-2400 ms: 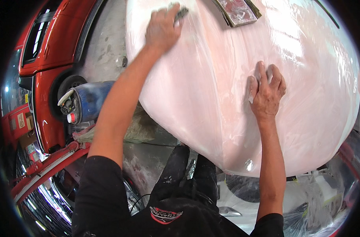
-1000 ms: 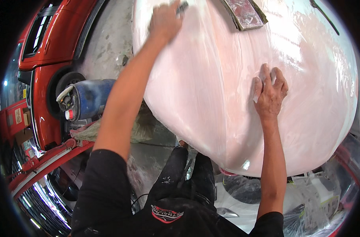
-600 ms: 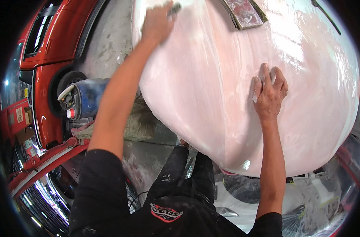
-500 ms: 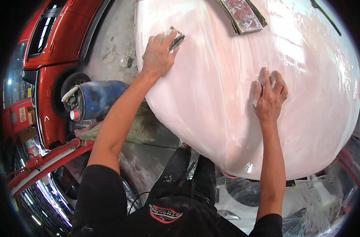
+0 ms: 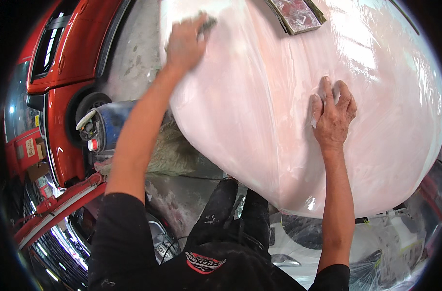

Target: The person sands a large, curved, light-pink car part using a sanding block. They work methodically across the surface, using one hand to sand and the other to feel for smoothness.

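Observation:
A large, glossy, pale pink car body panel (image 5: 259, 121) fills the upper middle of the head view. My left hand (image 5: 184, 43) is stretched out to its far left edge, closed on a small grey sanding pad (image 5: 208, 23) pressed flat to the surface. My right hand (image 5: 332, 114) lies flat on the panel's right half, fingers spread, holding nothing. A masked-off lamp or trim piece (image 5: 296, 13) sits at the panel's top edge.
A red car (image 5: 68, 53) stands at the left. A blue drum-like tool (image 5: 104, 128) lies on the concrete floor beside a crumpled cloth (image 5: 170, 153). Plastic sheeting (image 5: 390, 242) hangs below the panel at lower right. My dark trousers (image 5: 225, 218) are below.
My left hand has kept sliding the sanding pad back and forth along the panel's left edge, nearer half a second ago and now farther up. My right hand has stayed put.

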Motion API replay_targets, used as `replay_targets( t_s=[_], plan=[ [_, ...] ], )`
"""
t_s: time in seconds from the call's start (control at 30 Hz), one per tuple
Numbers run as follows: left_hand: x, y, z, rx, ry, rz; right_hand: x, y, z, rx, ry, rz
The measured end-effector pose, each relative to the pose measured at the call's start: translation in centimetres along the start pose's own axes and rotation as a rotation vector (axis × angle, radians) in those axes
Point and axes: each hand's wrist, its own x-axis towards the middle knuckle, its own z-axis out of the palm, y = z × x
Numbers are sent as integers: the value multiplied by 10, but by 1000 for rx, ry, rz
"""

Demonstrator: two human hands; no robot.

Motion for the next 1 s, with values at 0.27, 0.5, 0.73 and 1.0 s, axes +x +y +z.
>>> replay_targets(
  t_s=[0.27,0.5,0.73,1.0],
  plan=[
    [-40,40,0,47,-20,-23,-1,4,-2,-24,-43,18],
    [37,-43,-6,149,-34,-166,5,-13,-3,7,-28,-18],
    [-93,43,-21,-29,-40,-57,-2,8,0,-40,-33,1],
    [-5,-43,-20,129,92,14,3,-8,-1,-40,-42,-31]
  ],
)
